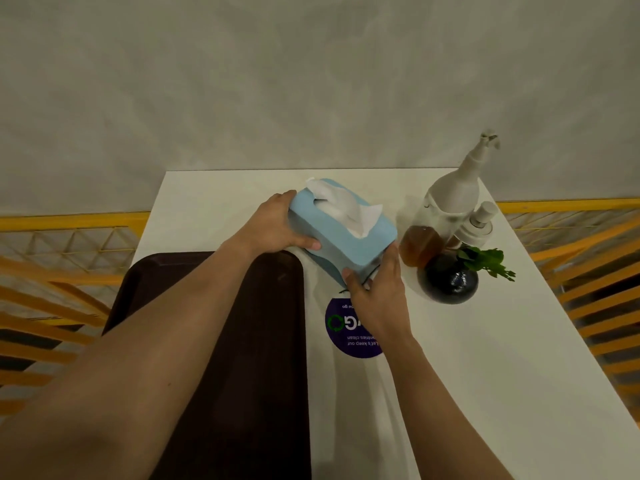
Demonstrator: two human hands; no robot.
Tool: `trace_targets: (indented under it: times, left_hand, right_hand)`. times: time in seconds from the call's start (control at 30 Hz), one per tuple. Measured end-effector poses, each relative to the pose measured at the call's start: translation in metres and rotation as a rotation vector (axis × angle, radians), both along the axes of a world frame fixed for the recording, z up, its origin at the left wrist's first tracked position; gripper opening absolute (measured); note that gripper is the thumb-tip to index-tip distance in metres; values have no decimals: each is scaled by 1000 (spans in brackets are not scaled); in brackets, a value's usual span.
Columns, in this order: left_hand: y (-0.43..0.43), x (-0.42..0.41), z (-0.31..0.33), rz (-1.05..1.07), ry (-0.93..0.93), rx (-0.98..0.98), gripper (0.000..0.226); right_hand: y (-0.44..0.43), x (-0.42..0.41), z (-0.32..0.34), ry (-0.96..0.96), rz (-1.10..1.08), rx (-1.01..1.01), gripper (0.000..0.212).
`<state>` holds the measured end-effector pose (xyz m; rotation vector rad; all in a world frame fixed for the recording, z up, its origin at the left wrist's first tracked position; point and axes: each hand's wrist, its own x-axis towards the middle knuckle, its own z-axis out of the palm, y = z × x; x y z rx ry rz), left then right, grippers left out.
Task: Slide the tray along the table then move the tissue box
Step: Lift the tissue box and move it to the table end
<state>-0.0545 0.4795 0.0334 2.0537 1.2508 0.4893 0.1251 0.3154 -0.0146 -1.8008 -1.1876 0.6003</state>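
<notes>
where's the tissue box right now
In the head view the blue tissue box sits mid-table toward the far edge, gripped by the left hand and right hand, between the brown tray and the bottles.

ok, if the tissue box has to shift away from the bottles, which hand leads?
Probably right. The right hand grips the tissue box on the end nearest the bottles; the left hand steadies the far end.

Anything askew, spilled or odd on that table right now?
No spills or damage. The tissue box sits skewed to the table edges, tilted between the left hand and right hand. The tray overhangs the table's left edge.
</notes>
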Motion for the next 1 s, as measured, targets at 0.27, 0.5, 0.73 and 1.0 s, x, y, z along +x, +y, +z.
trace_targets:
  times: [0.27,0.5,0.73,1.0]
  left_hand:
    - [17,-29,-9,216,-125,-107,92]
    - [27,-74,-14,338,-147,-53,81]
    - [41,-123,-21,428,-159,30,74]
    - [63,-176,-26,549,-212,-10,77]
  right_hand:
    - [69,1,9,-45,128,37,92]
    - [121,-9,8,43,332,-37,88]
    - [171,-51,11,-14,471,-6,82]
    - [207,-99,4,4,495,-20,88]
